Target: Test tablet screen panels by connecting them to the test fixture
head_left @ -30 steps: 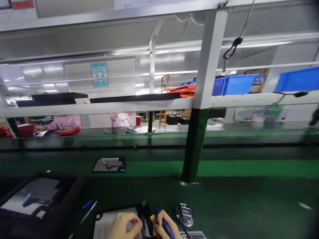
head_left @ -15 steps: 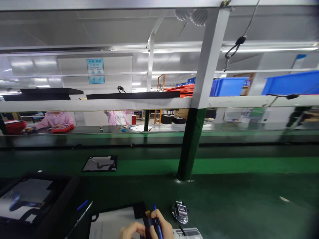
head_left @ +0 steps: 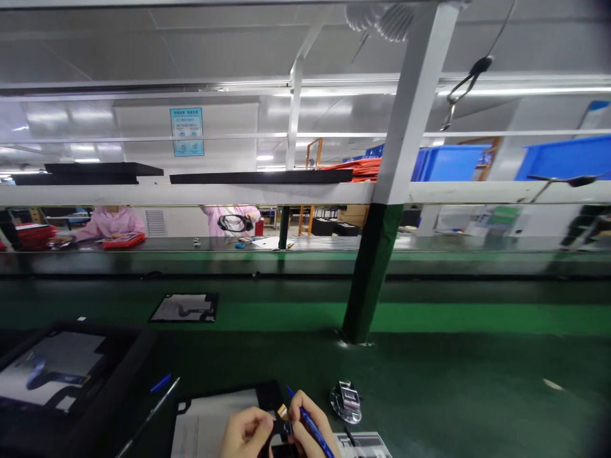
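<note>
At the bottom middle, my left hand [head_left: 245, 432] pinches a dark flex cable [head_left: 282, 428] between thumb and fingers. The cable's gold-coloured end [head_left: 283, 412] points up between my hands. My right hand [head_left: 310, 423] is closed around a slim blue pen [head_left: 312, 425], its tip up and to the left. The right fingertips also meet the cable's edge. Under my hands lies a flat screen panel [head_left: 214, 416] with a grey back and black border; its lower part is out of frame.
Left are a black tray [head_left: 136, 356] holding another panel, a blue cap [head_left: 160, 383] and a metal rod [head_left: 150, 416]. A panel [head_left: 185, 308] lies farther back. Right are a round metal piece [head_left: 346, 402], a printed sheet [head_left: 365, 445] and a post [head_left: 370, 273]. Co-workers in pink sit beyond.
My left hand has risen and shows more fully. The pen in my right hand now leans further left, and the cable's gold end shows more. A co-worker across now holds up a dark looped thing.
</note>
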Available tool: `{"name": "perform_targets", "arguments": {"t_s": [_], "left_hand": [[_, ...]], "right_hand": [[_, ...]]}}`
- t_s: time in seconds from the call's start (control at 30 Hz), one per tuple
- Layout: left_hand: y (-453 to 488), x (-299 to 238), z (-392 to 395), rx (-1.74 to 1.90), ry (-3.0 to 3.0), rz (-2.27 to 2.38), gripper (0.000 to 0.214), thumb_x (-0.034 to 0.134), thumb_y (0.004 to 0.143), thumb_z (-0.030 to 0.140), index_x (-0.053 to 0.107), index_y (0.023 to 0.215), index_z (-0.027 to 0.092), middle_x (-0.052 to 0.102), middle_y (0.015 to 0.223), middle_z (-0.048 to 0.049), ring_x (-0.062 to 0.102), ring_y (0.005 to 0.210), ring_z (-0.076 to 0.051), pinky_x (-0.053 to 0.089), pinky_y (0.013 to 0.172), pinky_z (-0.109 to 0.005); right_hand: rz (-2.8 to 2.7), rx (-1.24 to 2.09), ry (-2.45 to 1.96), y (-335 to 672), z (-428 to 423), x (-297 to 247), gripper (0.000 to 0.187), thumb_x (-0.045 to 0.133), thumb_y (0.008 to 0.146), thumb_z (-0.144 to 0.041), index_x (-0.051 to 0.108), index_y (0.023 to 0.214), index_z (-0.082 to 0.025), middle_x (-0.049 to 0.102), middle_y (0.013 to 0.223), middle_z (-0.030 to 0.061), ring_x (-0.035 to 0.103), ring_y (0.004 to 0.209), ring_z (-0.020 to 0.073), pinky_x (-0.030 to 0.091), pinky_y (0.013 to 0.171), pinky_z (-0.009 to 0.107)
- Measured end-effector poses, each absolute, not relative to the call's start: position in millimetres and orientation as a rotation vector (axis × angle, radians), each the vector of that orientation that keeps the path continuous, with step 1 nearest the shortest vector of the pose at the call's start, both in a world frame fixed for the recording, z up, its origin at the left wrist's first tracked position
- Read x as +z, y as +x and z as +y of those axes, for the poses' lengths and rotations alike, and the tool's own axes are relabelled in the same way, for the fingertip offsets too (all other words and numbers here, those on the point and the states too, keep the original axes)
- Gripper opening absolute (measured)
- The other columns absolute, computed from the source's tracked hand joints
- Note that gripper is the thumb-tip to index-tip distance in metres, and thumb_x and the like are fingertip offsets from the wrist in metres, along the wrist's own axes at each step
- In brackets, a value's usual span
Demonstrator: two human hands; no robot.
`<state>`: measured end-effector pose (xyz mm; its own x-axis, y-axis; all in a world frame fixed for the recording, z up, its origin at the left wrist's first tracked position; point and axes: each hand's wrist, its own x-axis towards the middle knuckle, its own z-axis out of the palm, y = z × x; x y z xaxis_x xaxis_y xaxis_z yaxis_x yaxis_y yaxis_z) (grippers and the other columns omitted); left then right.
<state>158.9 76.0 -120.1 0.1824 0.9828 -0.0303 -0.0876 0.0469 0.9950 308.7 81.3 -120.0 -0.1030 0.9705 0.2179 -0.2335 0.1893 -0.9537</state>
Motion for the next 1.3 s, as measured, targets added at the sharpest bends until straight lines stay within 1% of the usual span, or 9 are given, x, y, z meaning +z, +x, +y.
{"name": "perform_targets", "arguments": {"t_s": [0.1, 0.23, 0.33, 0.47, 0.53, 0.63, 0.87, 1.17, 1.3], "left_hand": [[161, -117, 78, 1.164, 1.093, 0.994, 0.052, 0.074, 0.063, 0.066, 0.064, 0.064, 0.015, 0.062, 0.054, -0.0011, 0.052, 0.048, -0.011, 0.037, 0.050, -0.022], [159, -112, 79, 1.198, 0.780, 0.955, 0.040, 0.083, 0.057, 0.049, 0.061, 0.063, 0.016, 0.061, 0.055, 0.0017, 0.054, 0.052, -0.011, 0.040, 0.053, -0.023], [156, -110, 78, 1.190, 0.731, 0.995, 0.034, 0.084, 0.052, 0.037, 0.062, 0.069, 0.017, 0.063, 0.061, 0.0031, 0.057, 0.054, -0.012, 0.042, 0.056, -0.024], [152, -107, 75, 1.151, 0.768, 0.985, 0.043, 0.084, 0.052, 0.030, 0.068, 0.089, 0.015, 0.067, 0.065, 0.0004, 0.062, 0.064, -0.016, 0.046, 0.065, -0.027], [151, -105, 73, 1.142, 0.795, 1.005, 0.040, 0.082, 0.052, 0.029, 0.069, 0.088, 0.014, 0.070, 0.072, -0.0023, 0.064, 0.070, -0.018, 0.048, 0.072, -0.030], [152, -102, 71, 1.141, 0.804, 1.075, 0.033, 0.082, 0.050, 0.029, 0.069, 0.077, 0.015, 0.071, 0.078, -0.0039, 0.064, 0.072, -0.019, 0.048, 0.075, -0.033], [156, -104, 72, 1.143, 0.852, 1.080, 0.037, 0.087, 0.046, 0.038, 0.068, 0.069, 0.016, 0.067, 0.065, -0.0019, 0.060, 0.064, -0.017, 0.046, 0.070, -0.031], [156, -102, 71, 1.123, 0.897, 1.088, 0.029, 0.085, 0.050, 0.034, 0.071, 0.067, 0.015, 0.066, 0.058, -0.0013, 0.058, 0.061, -0.016, 0.045, 0.066, -0.028], [157, -100, 71, 1.122, 0.914, 1.097, 0.031, 0.086, 0.049, 0.036, 0.072, 0.066, 0.015, 0.066, 0.059, -0.0015, 0.058, 0.061, -0.016, 0.045, 0.065, -0.027]], "right_hand": [[-1.259, 1.276, -0.829, 312, 81, -114, 0.029, 0.063, 0.078, -0.039, 0.040, 0.070, -0.022, 0.046, 0.059, -0.0071, 0.039, 0.052, 0.0102, 0.032, 0.052, 0.022], [-1.296, 1.230, -0.835, 314, 83, -112, 0.021, 0.058, 0.079, -0.031, 0.040, 0.071, -0.023, 0.048, 0.056, -0.0071, 0.044, 0.054, 0.0118, 0.034, 0.056, 0.023], [-1.360, 1.264, -0.805, 316, 85, -115, 0.017, 0.055, 0.076, -0.027, 0.039, 0.071, -0.023, 0.047, 0.055, -0.0078, 0.044, 0.052, 0.0116, 0.033, 0.054, 0.023], [-1.411, 1.298, -0.770, 318, 87, -117, 0.015, 0.053, 0.071, -0.023, 0.039, 0.070, -0.023, 0.046, 0.053, -0.0086, 0.042, 0.048, 0.0102, 0.032, 0.051, 0.022], [-1.412, 1.310, -0.764, 318, 87, -118, 0.013, 0.052, 0.069, -0.021, 0.039, 0.069, -0.023, 0.046, 0.052, -0.0088, 0.041, 0.047, 0.0096, 0.031, 0.050, 0.021], [-1.416, 1.318, -0.752, 319, 87, -117, 0.012, 0.050, 0.067, -0.019, 0.039, 0.069, -0.023, 0.045, 0.052, -0.0090, 0.039, 0.048, 0.0089, 0.031, 0.049, 0.020], [-1.433, 1.316, -0.768, 320, 84, -115, 0.013, 0.049, 0.066, -0.018, 0.038, 0.069, -0.024, 0.040, 0.053, -0.0104, 0.034, 0.044, 0.0077, 0.026, 0.044, 0.019], [-1.495, 1.275, -0.801, 322, 82, -112, 0.013, 0.047, 0.065, -0.018, 0.037, 0.069, -0.024, 0.041, 0.054, -0.0093, 0.036, 0.046, 0.0087, 0.029, 0.046, 0.020], [-1.572, 1.210, -0.822, 321, 85, -119, 0.015, 0.051, 0.070, -0.019, 0.038, 0.070, -0.024, 0.044, 0.053, -0.0078, 0.040, 0.047, 0.0102, 0.031, 0.048, 0.022]]}}
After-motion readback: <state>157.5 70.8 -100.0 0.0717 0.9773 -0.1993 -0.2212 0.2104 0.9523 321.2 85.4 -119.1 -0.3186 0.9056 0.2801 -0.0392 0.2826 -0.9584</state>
